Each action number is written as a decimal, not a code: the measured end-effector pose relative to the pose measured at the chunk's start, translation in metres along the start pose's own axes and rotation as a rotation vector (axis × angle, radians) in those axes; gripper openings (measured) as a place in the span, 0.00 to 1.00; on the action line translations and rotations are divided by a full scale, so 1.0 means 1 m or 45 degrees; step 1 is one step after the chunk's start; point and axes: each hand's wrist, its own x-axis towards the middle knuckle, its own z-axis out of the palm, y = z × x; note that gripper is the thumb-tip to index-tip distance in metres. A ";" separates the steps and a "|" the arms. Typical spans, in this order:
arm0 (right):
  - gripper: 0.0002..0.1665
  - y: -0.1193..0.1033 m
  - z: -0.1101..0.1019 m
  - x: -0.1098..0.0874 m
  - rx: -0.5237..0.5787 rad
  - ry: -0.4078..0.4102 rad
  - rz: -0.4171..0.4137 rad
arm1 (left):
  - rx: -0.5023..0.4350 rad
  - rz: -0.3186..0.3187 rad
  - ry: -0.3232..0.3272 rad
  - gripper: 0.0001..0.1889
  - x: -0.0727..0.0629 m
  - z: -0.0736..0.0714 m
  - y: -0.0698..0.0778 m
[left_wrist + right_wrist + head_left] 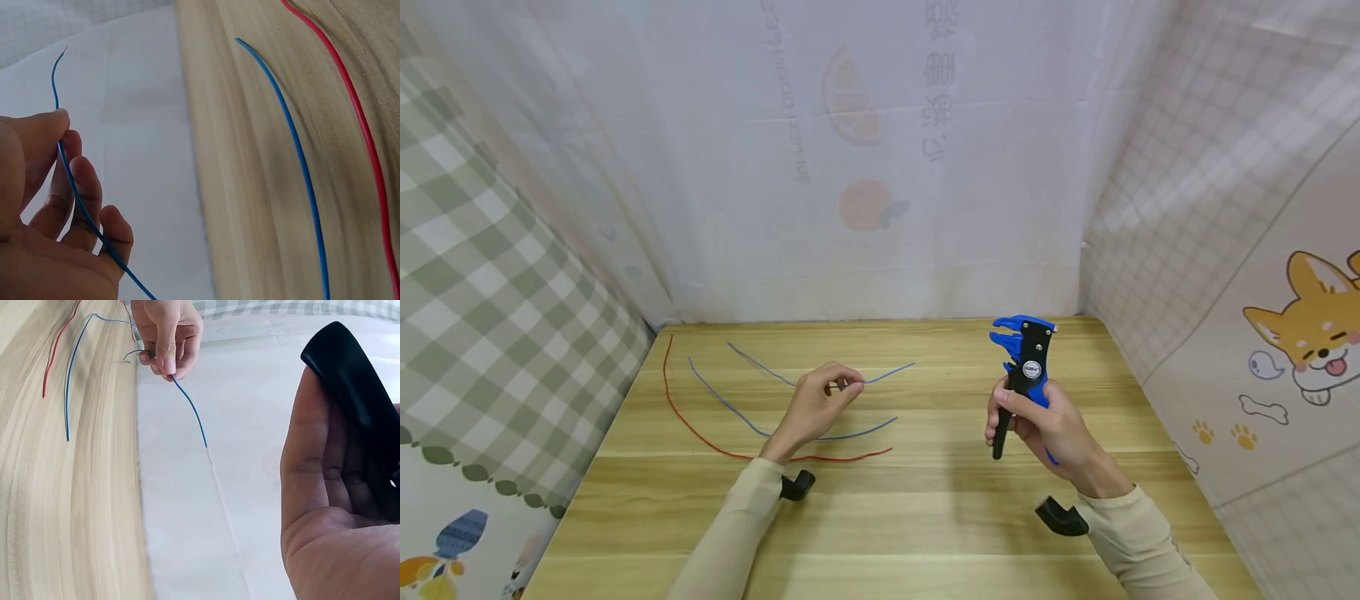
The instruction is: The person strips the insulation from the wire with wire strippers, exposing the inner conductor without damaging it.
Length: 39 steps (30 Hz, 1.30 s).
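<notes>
Between thumb and forefinger my left hand pinches a thin blue wire above the table. One end of this wire points right and, in the right wrist view, shows a short bare tip. In the left wrist view its length runs across the fingers. My right hand grips a blue and black wire stripper by its handles, head upward and jaws apart with nothing between them. A second blue wire and a red wire lie curved on the table, passing behind the left wrist.
The wood-grain table ends at a white printed curtain behind. Green checked cloth hangs at the left, and a cloth with a cartoon dog at the right. Black mounts sit at both wrists.
</notes>
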 end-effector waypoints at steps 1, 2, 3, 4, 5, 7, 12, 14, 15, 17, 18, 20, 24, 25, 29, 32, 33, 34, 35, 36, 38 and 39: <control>0.09 0.000 -0.001 0.000 0.001 0.001 0.008 | 0.002 0.002 -0.002 0.05 0.001 0.001 -0.002; 0.10 0.001 -0.001 0.000 0.003 0.000 0.014 | 0.004 0.001 -0.006 0.05 0.001 0.002 -0.003; 0.10 0.002 -0.002 0.000 0.006 0.001 0.021 | 0.007 0.001 -0.014 0.04 0.002 0.002 -0.005; 0.11 0.002 -0.002 0.000 0.012 -0.001 0.028 | 0.008 0.003 -0.022 0.04 0.002 0.003 -0.006; 0.11 0.003 -0.002 0.000 0.018 0.000 0.033 | 0.009 0.004 -0.031 0.04 0.003 0.004 -0.008; 0.11 0.004 -0.002 0.000 0.033 -0.004 0.046 | 0.022 0.008 -0.048 0.04 0.004 0.007 -0.011; 0.11 0.008 -0.001 -0.001 0.057 -0.034 0.067 | 0.067 -0.028 -0.085 0.05 0.008 0.011 -0.016; 0.11 0.008 0.000 -0.001 0.059 -0.047 0.064 | 0.076 -0.061 -0.092 0.05 0.010 0.012 -0.018; 0.11 0.009 0.000 -0.001 0.059 -0.049 0.061 | 0.079 -0.075 -0.092 0.05 0.011 0.012 -0.019; 0.11 0.009 0.000 -0.001 0.059 -0.044 0.063 | 0.087 -0.101 -0.092 0.05 0.014 0.014 -0.021; 0.11 0.009 0.000 -0.001 0.058 -0.045 0.060 | 0.088 -0.109 -0.091 0.05 0.016 0.015 -0.022; 0.12 0.010 -0.001 -0.001 0.058 -0.045 0.058 | 0.089 -0.117 -0.092 0.05 0.019 0.017 -0.024; 0.12 0.010 -0.002 0.000 0.047 -0.043 0.058 | 0.081 -0.133 -0.127 0.05 0.025 0.022 -0.026; 0.11 0.010 -0.002 0.000 0.045 -0.039 0.062 | 0.081 -0.139 -0.143 0.06 0.027 0.023 -0.027; 0.11 0.010 -0.002 0.000 0.037 -0.027 0.075 | 0.092 -0.157 -0.191 0.07 0.031 0.027 -0.028; 0.11 0.010 -0.003 -0.001 0.038 -0.025 0.076 | 0.099 -0.167 -0.206 0.06 0.033 0.028 -0.028; 0.11 0.011 -0.003 -0.002 0.039 -0.023 0.075 | 0.102 -0.172 -0.208 0.06 0.033 0.029 -0.029; 0.11 0.011 -0.003 -0.002 0.040 -0.020 0.076 | 0.102 -0.178 -0.210 0.06 0.033 0.029 -0.030; 0.11 0.011 -0.003 -0.002 0.040 -0.018 0.076 | 0.101 -0.185 -0.211 0.06 0.033 0.030 -0.030; 0.10 0.011 -0.003 -0.003 0.041 -0.016 0.078 | 0.099 -0.193 -0.212 0.06 0.033 0.030 -0.030; 0.10 0.011 -0.003 -0.003 0.042 -0.011 0.082 | 0.101 -0.199 -0.211 0.06 0.033 0.031 -0.032; 0.10 0.011 -0.003 -0.004 0.043 -0.009 0.086 | 0.104 -0.195 -0.208 0.06 0.032 0.031 -0.033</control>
